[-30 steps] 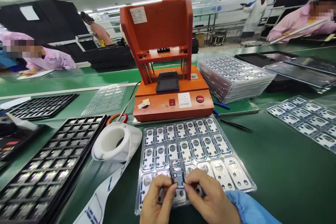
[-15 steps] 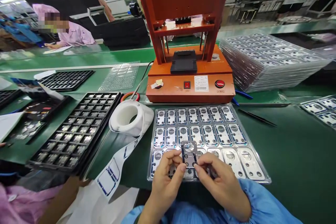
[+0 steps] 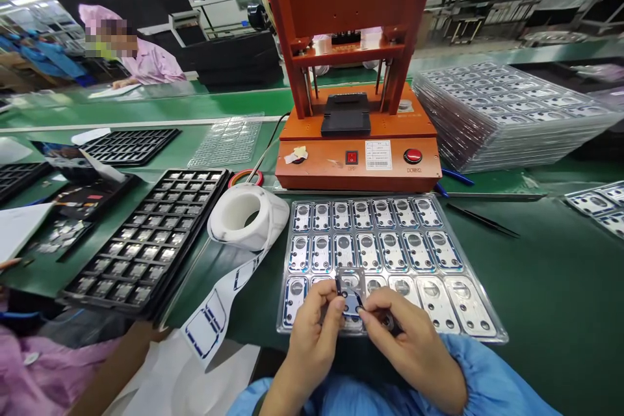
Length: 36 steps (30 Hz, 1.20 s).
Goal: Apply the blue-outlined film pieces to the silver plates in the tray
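Note:
Between my hands is a small metal plate with round holes, held up over the near part of a clear plastic tray. My left hand pinches the plate's left edge between thumb and fingers. At the lower right edge, my right hand is closed in a pinch on a thin dark adhesive strip, which slants across that side. Similar silver plates lie in rows in the tray, many with blue-black strips along their edges. My hands hide part of the nearest row.
An orange press stands behind the tray. Black tweezers lie to the right, below stacked plastic trays. On the left are a white label roll and a black tray of parts. A co-worker in pink sits beyond.
The plate has tilted between my fingers, and the dark strip at its right side now slants away from the edge. The whole view has shifted slightly.

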Tool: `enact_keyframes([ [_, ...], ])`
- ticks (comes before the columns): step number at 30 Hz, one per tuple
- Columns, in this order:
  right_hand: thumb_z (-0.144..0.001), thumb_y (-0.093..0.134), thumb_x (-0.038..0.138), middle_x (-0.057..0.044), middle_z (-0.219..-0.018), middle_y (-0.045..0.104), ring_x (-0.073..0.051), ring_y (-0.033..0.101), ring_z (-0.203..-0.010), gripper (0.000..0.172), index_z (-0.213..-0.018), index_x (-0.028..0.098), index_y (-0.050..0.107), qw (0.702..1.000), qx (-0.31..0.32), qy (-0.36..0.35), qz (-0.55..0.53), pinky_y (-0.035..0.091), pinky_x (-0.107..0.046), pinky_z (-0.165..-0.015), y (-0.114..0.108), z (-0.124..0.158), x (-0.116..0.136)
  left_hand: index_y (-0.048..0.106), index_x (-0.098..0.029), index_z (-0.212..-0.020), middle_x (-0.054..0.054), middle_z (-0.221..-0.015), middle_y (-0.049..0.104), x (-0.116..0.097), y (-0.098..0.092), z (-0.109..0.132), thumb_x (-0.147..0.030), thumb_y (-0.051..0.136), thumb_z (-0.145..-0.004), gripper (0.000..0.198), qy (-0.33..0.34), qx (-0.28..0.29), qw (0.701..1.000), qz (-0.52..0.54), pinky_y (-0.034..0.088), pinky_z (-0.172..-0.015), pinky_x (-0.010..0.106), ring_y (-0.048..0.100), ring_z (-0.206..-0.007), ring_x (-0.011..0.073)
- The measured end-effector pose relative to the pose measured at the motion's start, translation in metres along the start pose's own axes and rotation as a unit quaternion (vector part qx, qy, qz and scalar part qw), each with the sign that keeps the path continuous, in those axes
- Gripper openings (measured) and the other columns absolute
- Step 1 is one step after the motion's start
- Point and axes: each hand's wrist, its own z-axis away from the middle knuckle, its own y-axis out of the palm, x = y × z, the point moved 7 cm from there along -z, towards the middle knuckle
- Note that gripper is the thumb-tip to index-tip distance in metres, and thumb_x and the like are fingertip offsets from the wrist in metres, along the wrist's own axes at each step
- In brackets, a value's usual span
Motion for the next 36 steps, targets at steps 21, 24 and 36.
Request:
enact_keyframes([
  [21, -0.087, 0.05, 0.012, 0.003, -0.068, 0.056, -0.009, 0.053, -0.056, 0.01, -0.082, 0.02, 0.053, 0.998, 0.063, -0.015, 0.025, 0.042, -0.02, -0.054, 0.009, 0.001, 0.003, 0.053, -0.022, -0.098, -0.004, -0.069, 0.053, -0.004, -0.007, 0.002, -0.031, 0.043, -0.094, 0.014, 0.029, -0.07, 0.996, -0.043, 0.042, -0.057, 0.019, 0.048, -0.057, 0.0096],
  [24, -0.086, 0.049, 0.012, 0.003, -0.068, 0.056, -0.01, 0.053, -0.056, 0.01, -0.081, 0.02, 0.053, 0.997, 0.065, -0.02, 0.028, 0.042, -0.02, -0.054, 0.009, 0.001, 0.005, 0.055, -0.021, -0.092, -0.001, -0.074, 0.056, -0.007, -0.009, 0.002, -0.032, 0.041, -0.094, 0.017, 0.034, -0.084, 0.993, -0.073, 0.043, -0.061, 0.02, 0.051, -0.062, 0.0107],
  [36, -0.087, 0.049, 0.012, 0.002, -0.069, 0.056, -0.01, 0.053, -0.056, 0.01, -0.082, 0.02, 0.053, 0.996, 0.086, -0.016, 0.024, 0.042, -0.021, -0.054, 0.014, 0.003, 0.001, 0.059, -0.019, -0.087, 0.001, -0.073, 0.058, -0.012, -0.011, 0.001, -0.033, 0.041, -0.094, 0.024, 0.043, -0.096, 0.992, -0.065, 0.043, -0.061, 0.021, 0.053, -0.065, 0.0126],
])
